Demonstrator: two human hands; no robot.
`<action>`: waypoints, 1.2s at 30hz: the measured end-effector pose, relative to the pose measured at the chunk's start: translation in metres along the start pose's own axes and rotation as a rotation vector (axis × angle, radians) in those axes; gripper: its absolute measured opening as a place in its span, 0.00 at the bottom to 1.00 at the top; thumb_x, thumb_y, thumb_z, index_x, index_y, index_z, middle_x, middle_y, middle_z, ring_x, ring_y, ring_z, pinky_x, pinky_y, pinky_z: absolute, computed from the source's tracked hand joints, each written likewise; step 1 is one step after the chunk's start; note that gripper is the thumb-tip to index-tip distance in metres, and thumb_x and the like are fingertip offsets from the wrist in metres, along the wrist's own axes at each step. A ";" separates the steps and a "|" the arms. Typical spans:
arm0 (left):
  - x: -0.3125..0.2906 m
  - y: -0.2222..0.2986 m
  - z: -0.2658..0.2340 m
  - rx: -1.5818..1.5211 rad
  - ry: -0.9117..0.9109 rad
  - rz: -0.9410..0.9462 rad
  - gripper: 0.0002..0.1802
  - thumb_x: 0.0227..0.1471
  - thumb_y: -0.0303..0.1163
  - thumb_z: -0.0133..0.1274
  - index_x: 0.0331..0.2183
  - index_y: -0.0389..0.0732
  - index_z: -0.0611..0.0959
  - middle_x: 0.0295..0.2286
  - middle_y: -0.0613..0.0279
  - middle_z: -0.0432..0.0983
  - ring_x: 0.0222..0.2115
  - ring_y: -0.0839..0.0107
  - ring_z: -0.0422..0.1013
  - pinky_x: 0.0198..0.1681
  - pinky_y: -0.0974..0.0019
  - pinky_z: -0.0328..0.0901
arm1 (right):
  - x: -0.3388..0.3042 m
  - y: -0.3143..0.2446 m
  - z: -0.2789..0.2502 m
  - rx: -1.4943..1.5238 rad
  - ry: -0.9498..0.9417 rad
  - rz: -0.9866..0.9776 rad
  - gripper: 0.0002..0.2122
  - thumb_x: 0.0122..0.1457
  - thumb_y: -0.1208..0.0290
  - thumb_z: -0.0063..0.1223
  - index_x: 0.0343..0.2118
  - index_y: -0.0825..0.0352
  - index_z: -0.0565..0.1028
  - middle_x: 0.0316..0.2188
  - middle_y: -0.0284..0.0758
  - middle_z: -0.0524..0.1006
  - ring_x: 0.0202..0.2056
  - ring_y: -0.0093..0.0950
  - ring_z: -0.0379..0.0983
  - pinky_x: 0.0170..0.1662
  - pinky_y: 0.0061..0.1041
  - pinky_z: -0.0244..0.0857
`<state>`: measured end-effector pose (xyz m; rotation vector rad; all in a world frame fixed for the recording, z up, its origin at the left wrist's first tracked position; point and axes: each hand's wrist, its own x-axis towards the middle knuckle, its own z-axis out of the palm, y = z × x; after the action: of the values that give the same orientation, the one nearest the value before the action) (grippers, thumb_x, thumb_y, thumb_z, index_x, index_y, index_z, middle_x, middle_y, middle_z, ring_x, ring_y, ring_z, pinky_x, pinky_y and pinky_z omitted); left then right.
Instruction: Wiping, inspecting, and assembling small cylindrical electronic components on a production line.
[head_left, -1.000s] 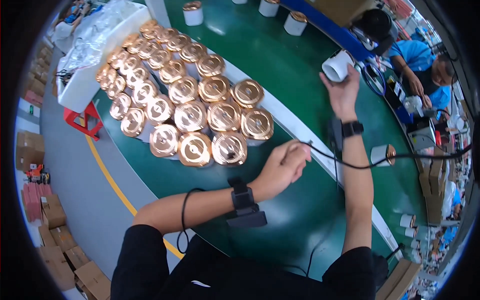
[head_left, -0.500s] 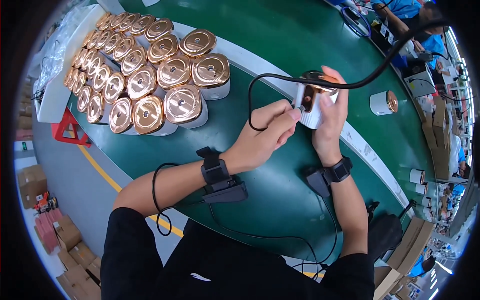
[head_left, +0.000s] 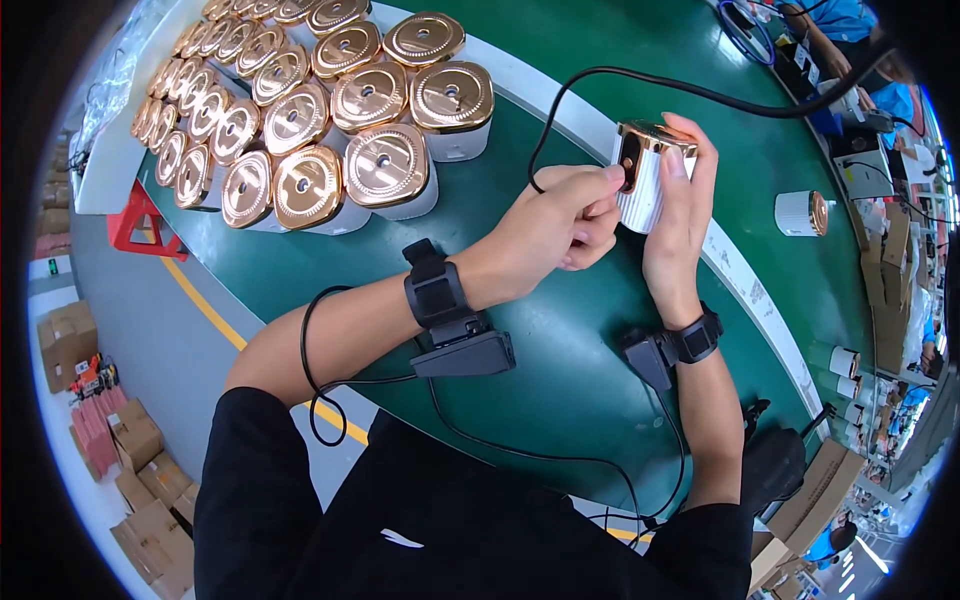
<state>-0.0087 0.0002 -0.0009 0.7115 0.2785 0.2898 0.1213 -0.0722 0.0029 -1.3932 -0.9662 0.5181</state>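
Note:
My right hand (head_left: 678, 235) is wrapped around a white ribbed canister (head_left: 640, 205) with a shiny copper-coloured lid, holding it above the green table. A dark glossy panel runs down the canister's left side. My left hand (head_left: 550, 230) is closed in a pinch against that panel, its fingertips touching the canister's edge. From this fist a black cable (head_left: 650, 72) loops upward and away to the right. The cable's end is hidden inside my left fingers, so whether it sits in the canister cannot be seen.
Many similar copper-lidded canisters (head_left: 390, 170) stand in tight rows at the left. Another canister (head_left: 797, 214) stands apart at the right. A pale strip (head_left: 745, 280) crosses the green table (head_left: 520, 370). Wrist straps with trailing black wires (head_left: 530, 455) are on both arms.
The canister has turned, so its dark panel faces more to the left. The plug end seen earlier is now hidden by my left fingers. The whole view has shifted slightly.

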 end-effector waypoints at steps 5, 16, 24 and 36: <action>0.002 0.004 0.002 0.039 0.049 -0.041 0.22 0.62 0.42 0.39 0.18 0.45 0.61 0.12 0.72 0.50 0.12 0.81 0.46 0.15 0.73 0.40 | 0.003 0.001 -0.004 -0.002 -0.016 0.097 0.17 0.63 0.65 0.46 0.52 0.65 0.63 0.42 0.36 0.70 0.40 0.23 0.66 0.45 0.21 0.62; 0.010 0.002 -0.015 -0.233 0.006 -0.042 0.19 0.60 0.40 0.40 0.19 0.46 0.60 0.12 0.72 0.48 0.11 0.80 0.48 0.14 0.73 0.41 | 0.070 0.021 -0.128 -0.529 0.399 -0.195 0.18 0.55 0.63 0.60 0.39 0.69 0.65 0.38 0.35 0.67 0.40 0.25 0.65 0.44 0.26 0.60; -0.006 0.004 -0.013 -0.289 0.068 -0.117 0.20 0.60 0.41 0.41 0.18 0.47 0.60 0.11 0.71 0.48 0.11 0.78 0.47 0.15 0.71 0.42 | 0.141 -0.030 -0.056 -1.060 0.276 -0.534 0.19 0.50 0.60 0.65 0.32 0.70 0.71 0.35 0.39 0.71 0.37 0.31 0.67 0.46 0.28 0.61; 0.011 0.010 -0.002 -0.225 0.098 -0.184 0.23 0.59 0.41 0.41 0.15 0.47 0.58 0.10 0.71 0.47 0.11 0.78 0.47 0.15 0.70 0.40 | 0.282 0.086 0.031 0.142 0.239 0.180 0.26 0.51 0.52 0.56 0.49 0.64 0.68 0.41 0.39 0.74 0.45 0.36 0.72 0.50 0.35 0.65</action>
<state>-0.0007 0.0120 0.0028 0.4466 0.3957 0.1777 0.2681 0.1853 -0.0098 -1.3839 -0.6042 0.5294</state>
